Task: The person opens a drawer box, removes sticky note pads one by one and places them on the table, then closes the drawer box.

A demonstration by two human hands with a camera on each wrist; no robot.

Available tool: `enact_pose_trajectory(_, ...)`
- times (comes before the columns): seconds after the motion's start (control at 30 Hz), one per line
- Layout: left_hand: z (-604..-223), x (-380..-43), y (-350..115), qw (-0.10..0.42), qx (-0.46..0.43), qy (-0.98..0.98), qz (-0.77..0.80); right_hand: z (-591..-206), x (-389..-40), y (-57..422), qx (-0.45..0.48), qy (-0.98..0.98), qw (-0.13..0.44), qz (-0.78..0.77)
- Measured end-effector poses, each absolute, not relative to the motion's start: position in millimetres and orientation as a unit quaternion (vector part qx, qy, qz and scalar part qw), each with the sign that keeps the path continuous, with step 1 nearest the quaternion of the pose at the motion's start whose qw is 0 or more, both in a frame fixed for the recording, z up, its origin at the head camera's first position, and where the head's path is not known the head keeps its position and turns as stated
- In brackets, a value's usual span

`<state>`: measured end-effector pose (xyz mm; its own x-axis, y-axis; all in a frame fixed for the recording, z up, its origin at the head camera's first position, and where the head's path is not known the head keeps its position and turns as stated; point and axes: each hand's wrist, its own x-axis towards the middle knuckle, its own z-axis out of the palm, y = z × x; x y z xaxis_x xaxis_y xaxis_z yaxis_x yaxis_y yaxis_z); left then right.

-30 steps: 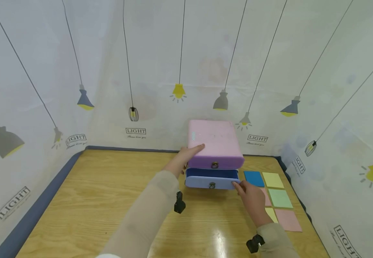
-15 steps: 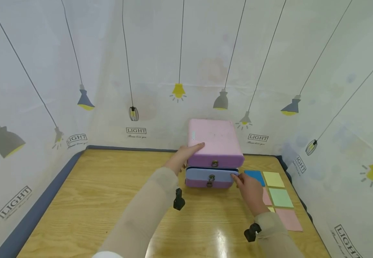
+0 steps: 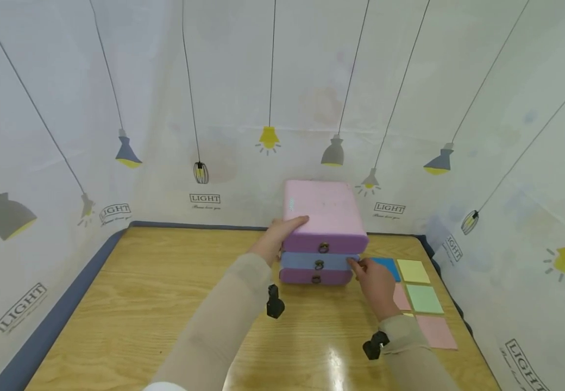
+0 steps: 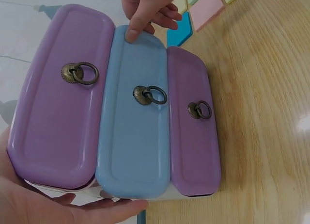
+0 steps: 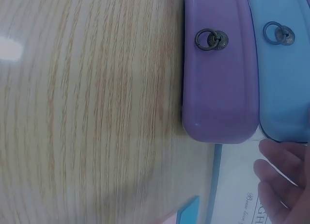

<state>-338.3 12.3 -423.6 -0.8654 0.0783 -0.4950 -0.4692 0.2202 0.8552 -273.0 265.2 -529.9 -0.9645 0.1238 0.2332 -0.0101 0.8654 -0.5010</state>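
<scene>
A small three-drawer cabinet (image 3: 325,209) with a pale pink top stands at the back of the table. All its drawer fronts are in: a purple top drawer (image 4: 58,103), a light blue middle drawer (image 4: 133,132) and a purple bottom drawer (image 4: 193,136), each with a bronze ring pull. My left hand (image 3: 277,239) steadies the cabinet's left side, thumb lying on the top and fingers extended along the side. With its thumb, my right hand (image 3: 376,285) presses the right end of the blue drawer's front. Its other fingers are loosely bent beside the cabinet.
Several square sticky-note pads, among them a blue pad (image 3: 385,267), a green pad (image 3: 425,299) and a pink pad (image 3: 436,332), lie right of the cabinet. A white cloth (image 3: 243,81) printed with lamps surrounds the wooden table (image 3: 165,293).
The blue middle drawer has slid back into the cabinet, from well out to flush, uncovering the bottom drawer's front. My right hand has moved forward with it; the left hand has stayed put.
</scene>
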Motion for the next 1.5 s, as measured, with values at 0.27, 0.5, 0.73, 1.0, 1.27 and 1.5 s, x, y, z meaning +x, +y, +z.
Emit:
enact_pose_trajectory(0.27, -427.7, -342.9, 15.5, 0.232, -0.14, 0.709, 0.651, -535.3, -274.2, 261.7, -0.049, -0.958, 0.145, 0.243)
enact_pose_trajectory(0.5, -426.9, -344.7, 15.7, 0.237, -0.132, 0.723, 0.635, -539.5, -273.4, 254.4, -0.069, -0.954, 0.131, 0.262)
enact_pose_trajectory(0.73, -430.9, -345.8, 17.9, 0.226, -0.131, 0.728, 0.634, -551.7, -269.8, 242.0, -0.059, -0.941, 0.116, 0.311)
enact_pose_trajectory(1.0, -438.8, -346.9, 17.6, 0.214, -0.144, 0.73, 0.632, -583.6, -260.1, 220.4, 0.052, -0.946, 0.12, 0.297)
enact_pose_trajectory(1.27, -437.9, -342.7, 14.7, 0.215, -0.13, 0.727, 0.639, -591.4, -258.4, 201.6, 0.098, -0.955, 0.076, 0.27)
enact_pose_trajectory(1.5, -437.7, -342.1, 15.2, 0.21, -0.132, 0.729, 0.638, -590.3, -261.5, 196.2, 0.104, -0.964, 0.054, 0.238)
